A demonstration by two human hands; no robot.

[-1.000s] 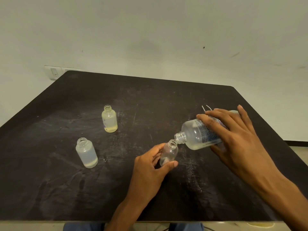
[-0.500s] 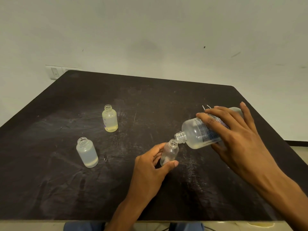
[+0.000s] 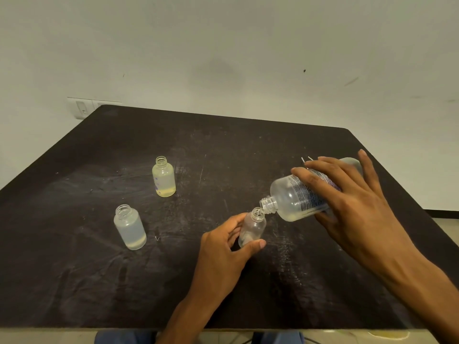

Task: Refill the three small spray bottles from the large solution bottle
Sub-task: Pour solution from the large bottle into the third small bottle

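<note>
Liquid now trickling from large bottle [image 3: 301, 197], tipped further; my right hand [image 3: 347, 194] grips it, left hand [image 3: 223, 247] pinches small bottle [image 3: 252, 229]. First refill underway.

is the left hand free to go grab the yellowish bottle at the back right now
Probably not yet: the left hand grips the small bottle being filled from the large bottle. The path to the yellowish bottle itself looks unobstructed.

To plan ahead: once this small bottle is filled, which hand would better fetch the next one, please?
Probably the left hand: it is nearer the two open bottles on the left, and the right hand holds the large bottle.
</note>
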